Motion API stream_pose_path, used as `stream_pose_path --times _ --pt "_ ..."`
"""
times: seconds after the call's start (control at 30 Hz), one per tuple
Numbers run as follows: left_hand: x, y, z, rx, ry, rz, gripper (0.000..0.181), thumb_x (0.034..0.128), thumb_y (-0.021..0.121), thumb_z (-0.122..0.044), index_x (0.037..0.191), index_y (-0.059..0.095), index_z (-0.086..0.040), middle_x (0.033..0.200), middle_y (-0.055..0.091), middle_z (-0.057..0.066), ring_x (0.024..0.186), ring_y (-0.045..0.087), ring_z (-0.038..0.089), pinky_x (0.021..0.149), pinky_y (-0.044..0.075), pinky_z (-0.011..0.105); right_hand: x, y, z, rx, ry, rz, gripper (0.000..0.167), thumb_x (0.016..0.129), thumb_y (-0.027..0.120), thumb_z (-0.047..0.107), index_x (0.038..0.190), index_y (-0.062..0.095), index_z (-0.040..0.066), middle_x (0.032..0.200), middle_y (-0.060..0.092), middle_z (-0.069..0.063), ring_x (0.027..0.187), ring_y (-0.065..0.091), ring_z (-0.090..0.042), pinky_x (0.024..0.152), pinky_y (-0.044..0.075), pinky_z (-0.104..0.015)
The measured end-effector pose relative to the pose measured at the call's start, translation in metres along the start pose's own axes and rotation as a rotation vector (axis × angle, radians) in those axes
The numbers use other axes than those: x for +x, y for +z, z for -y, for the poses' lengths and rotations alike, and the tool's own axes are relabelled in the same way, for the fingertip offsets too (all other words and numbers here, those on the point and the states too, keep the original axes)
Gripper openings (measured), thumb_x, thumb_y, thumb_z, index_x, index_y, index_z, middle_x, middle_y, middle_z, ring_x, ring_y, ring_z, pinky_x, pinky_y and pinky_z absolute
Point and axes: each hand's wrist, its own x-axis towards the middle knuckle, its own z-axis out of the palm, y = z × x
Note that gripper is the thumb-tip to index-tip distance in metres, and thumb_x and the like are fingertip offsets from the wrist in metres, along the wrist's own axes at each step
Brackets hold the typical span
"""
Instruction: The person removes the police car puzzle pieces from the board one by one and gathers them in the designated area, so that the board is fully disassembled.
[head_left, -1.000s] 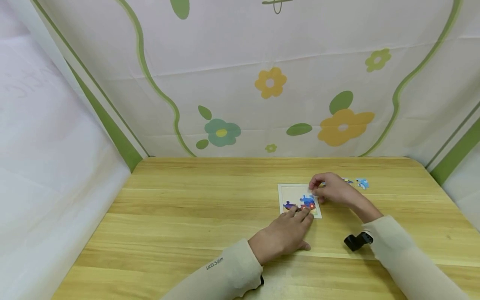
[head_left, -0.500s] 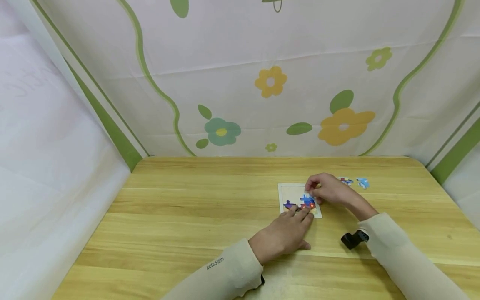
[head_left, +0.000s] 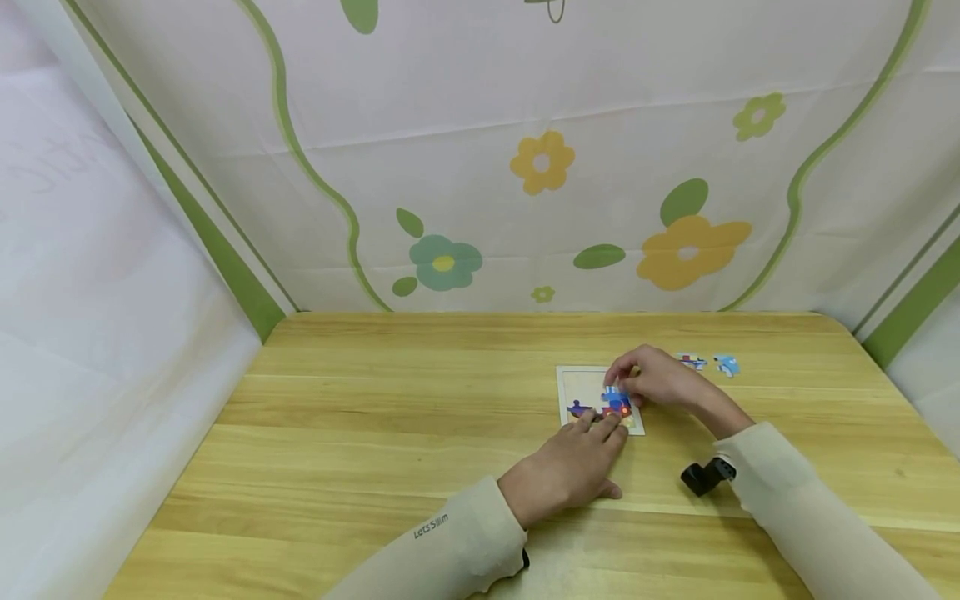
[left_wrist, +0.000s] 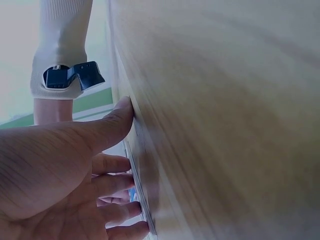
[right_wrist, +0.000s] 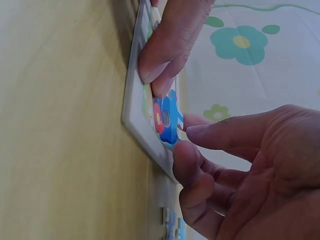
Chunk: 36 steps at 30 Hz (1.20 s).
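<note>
Rested the left hand (head_left: 567, 471) on the near edge of the puzzle board (head_left: 583, 385), fingers straight and slightly spread, thumb out to the side, down by the table (head_left: 375, 417). Pinched a blue-and-white puzzle piece (head_left: 611, 390) between the thumb and fingertips of the right hand (head_left: 654, 379), over the right part of the board, beside the red piece (head_left: 618, 412) lying there. Could not tell from these views how firmly. Had a dark purple piece (head_left: 578, 409) lying in the near left part of the board. Saw loose pieces (head_left: 727, 365) on the table, just beyond the right hand. Wore cream sleeves (head_left: 795, 492), with a black camera (head_left: 707, 477) at the right cuff.
</note>
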Motion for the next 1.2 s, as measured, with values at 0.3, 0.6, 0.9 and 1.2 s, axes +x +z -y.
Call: stream_pose_path --times 0.3,0.6,0.9,1.2 --pt "0.000 0.000 0.000 0.000 0.003 -0.003 0.082 0.1004 0.055 -0.061 0.167 0.029 -0.022 0.175 0.023 -0.006 0.160 0.030 0.022 0.123 0.040 0.034 -0.001 0.001 -0.002 0.024 -0.025 0.005 0.018 0.097 0.059 -0.008 0.105 0.075 -0.003 0.076 0.059 -0.004 0.062 0.052 -0.015 0.055 0.045 -0.024" --pt "0.000 0.000 0.000 -0.002 0.009 -0.005 0.082 0.1006 0.055 -0.061 0.167 0.029 -0.021 0.175 0.022 -0.006 0.160 0.029 0.022 0.124 0.039 0.034 -0.003 0.001 -0.005 0.061 -0.046 -0.002 0.022 0.097 0.055 -0.010 0.104 0.074 -0.002 0.079 0.061 -0.008 0.062 0.053 -0.015 0.055 0.046 -0.025" --pt "-0.001 0.001 0.001 -0.004 0.008 0.002 0.082 0.1007 0.055 -0.061 0.167 0.028 -0.020 0.175 0.022 -0.005 0.160 0.029 0.023 0.123 0.040 0.035 -0.005 0.000 -0.010 0.051 -0.091 -0.035 0.021 0.099 0.058 -0.005 0.105 0.077 0.001 0.078 0.062 -0.006 0.063 0.049 -0.012 0.055 0.042 -0.023" --pt "-0.001 0.000 0.000 -0.006 0.011 0.001 0.082 0.1010 0.055 -0.060 0.167 0.028 -0.020 0.175 0.021 -0.005 0.160 0.029 0.024 0.124 0.040 0.035 -0.016 -0.009 -0.010 0.000 -0.091 -0.114 0.019 0.102 0.062 0.004 0.112 0.078 0.006 0.103 0.073 -0.010 0.076 0.053 -0.016 0.063 0.047 -0.025"
